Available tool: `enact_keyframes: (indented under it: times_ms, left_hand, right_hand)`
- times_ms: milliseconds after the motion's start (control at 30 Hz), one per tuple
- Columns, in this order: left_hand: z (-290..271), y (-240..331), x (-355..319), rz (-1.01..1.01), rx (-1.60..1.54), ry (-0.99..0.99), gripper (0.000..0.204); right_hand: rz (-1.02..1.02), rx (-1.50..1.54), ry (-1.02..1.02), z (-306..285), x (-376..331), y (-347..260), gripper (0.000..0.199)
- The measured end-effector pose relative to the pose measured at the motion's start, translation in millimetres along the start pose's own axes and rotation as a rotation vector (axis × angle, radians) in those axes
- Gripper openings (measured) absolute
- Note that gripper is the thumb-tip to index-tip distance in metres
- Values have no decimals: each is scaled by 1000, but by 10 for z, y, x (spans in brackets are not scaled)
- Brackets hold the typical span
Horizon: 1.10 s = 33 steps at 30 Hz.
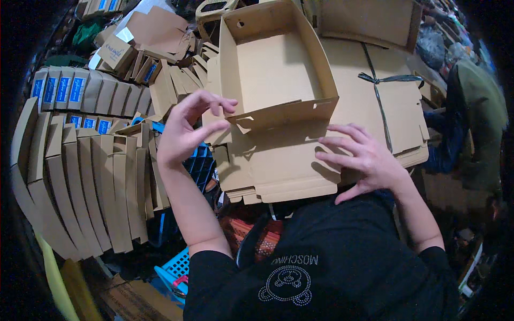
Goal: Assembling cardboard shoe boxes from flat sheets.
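A brown cardboard box [278, 69] has its walls folded up around a bare base, and a round hole shows in its far wall. From its near side a wide flap [292, 166] stretches toward me over a stack of flat cardboard. At the box's near left corner is my left hand [195, 120], fingers curved and apart, with nothing gripped between them; whether the fingertips touch the corner I cannot tell. My right hand [367, 158] is spread beside the flap's right edge, thumb apart and holding nothing.
Tied with a dark strap [377, 80], flat cardboard sheets [350, 80] lie to the right. Rows of upright folded boxes [101, 182] fill the left. Below sit a blue plastic basket [176, 267] and a red basket [267, 241]. A person's dark clothing [474, 123] shows at far right.
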State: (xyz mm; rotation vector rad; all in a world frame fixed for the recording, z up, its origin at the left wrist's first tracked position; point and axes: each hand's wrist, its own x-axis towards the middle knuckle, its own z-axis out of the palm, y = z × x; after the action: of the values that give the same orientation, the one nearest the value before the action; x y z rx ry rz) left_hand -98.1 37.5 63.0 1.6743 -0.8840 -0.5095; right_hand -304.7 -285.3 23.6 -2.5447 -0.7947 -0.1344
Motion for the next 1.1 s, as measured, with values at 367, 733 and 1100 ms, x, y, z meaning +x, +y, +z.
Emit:
enact_keyframes:
  times_ms: [367, 733, 1100]
  left_hand:
    - [267, 162, 104, 24, 433, -47, 25]
    - [81, -48, 93, 17, -2, -11, 14]
    - [160, 55, 95, 260, 105, 387, 63]
  right_hand:
    - [-55, -117, 150, 297, -116, 31, 49]
    - [-38, -17, 208, 279, -177, 147, 53]
    - [81, 316, 357, 267, -148, 169, 56]
